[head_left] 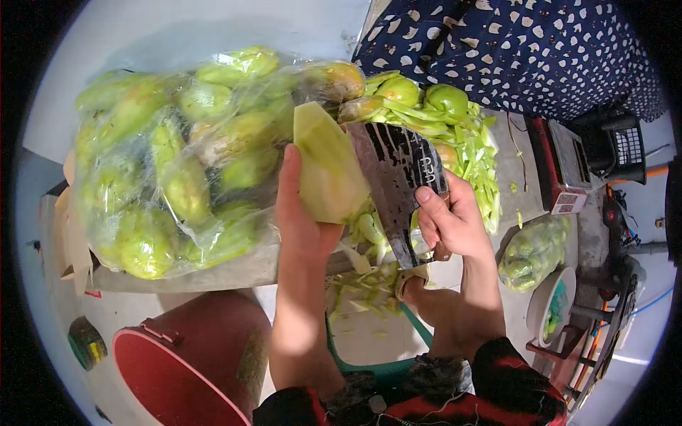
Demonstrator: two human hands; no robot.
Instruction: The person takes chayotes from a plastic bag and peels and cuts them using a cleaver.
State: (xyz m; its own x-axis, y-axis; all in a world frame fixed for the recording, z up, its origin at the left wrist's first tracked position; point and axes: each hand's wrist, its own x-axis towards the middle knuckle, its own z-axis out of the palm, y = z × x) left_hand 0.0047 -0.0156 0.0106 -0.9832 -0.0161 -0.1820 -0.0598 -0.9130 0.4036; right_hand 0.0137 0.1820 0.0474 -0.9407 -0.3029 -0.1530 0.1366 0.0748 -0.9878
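Note:
My left hand (305, 227) is wrapped round a peeled pale-green papaya (327, 170), its surface cut in flat facets. In my right hand (458, 216) is a broad cleaver (391, 170) with a dark, patchy blade and some pale lettering; my thumb presses near its back. The blade stands just right of the papaya, close to its side, and I cannot tell whether they touch. Behind both hands, green peelings (479, 170) are heaped with a few whole green papayas (446, 101). A large clear plastic bag (192, 156) full of unpeeled papayas lies to the left.
A red weighing scale (561, 167) sits at the table's right end. Below are a red bucket (192, 355) at left, peelings (362, 291) on the floor, another bag of green fruit (536, 252) and a white basin (543, 312) at right. Dark patterned cloth (511, 50) hangs across the far side.

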